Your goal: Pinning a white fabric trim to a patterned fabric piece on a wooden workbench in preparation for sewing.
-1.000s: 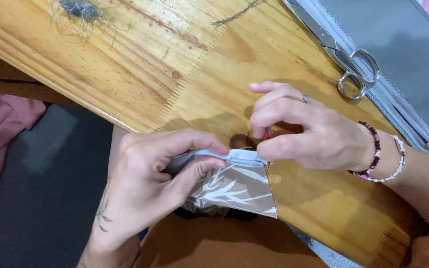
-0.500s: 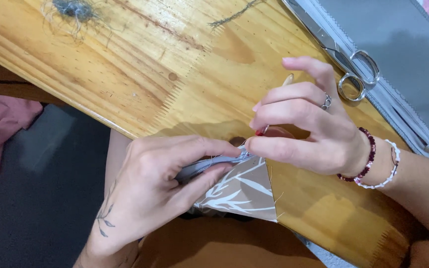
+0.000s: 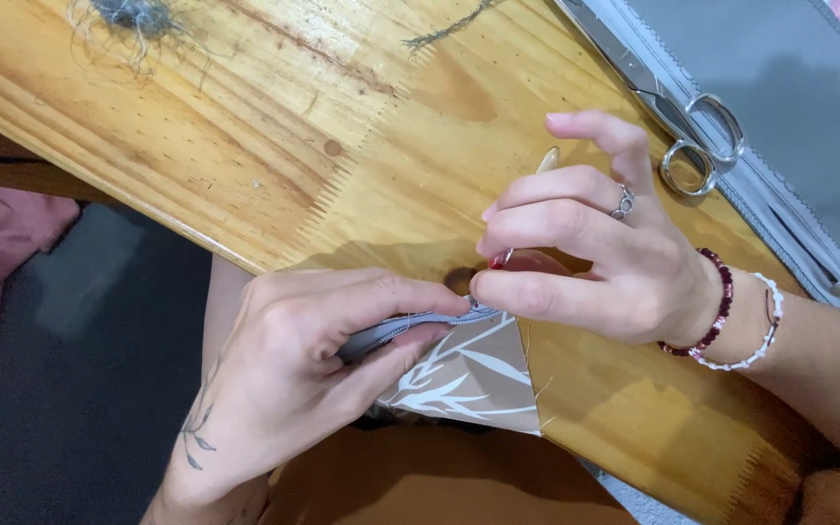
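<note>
Here the left hand [image 3: 294, 369] lies at about six o'clock from the middle of the view, its fingers [image 3: 391, 297] closed in a pinch on the folded grey edge of a small brown fabric piece [image 3: 469, 384] printed with pale leaf shapes. The piece hangs over the near edge of the wooden desk [image 3: 245, 126], held just off the wood. The right hand [image 3: 614, 258], at about three o'clock, meets that edge from the other side: thumb and forefinger are pressed tight together on a thin red-tipped tool [image 3: 501, 259], whose exact kind cannot be told, with its tip at the grey seam. The other fingers of this hand are spread and raised. A ring sits on one finger, and beaded bracelets [image 3: 731, 321] circle the wrist. Toward one o'clock a pair of metal scissors [image 3: 678, 122] rests on grey cloth [image 3: 789, 107]. At eleven o'clock a tuft of grey thread [image 3: 133, 17] lies on the desk.
</note>
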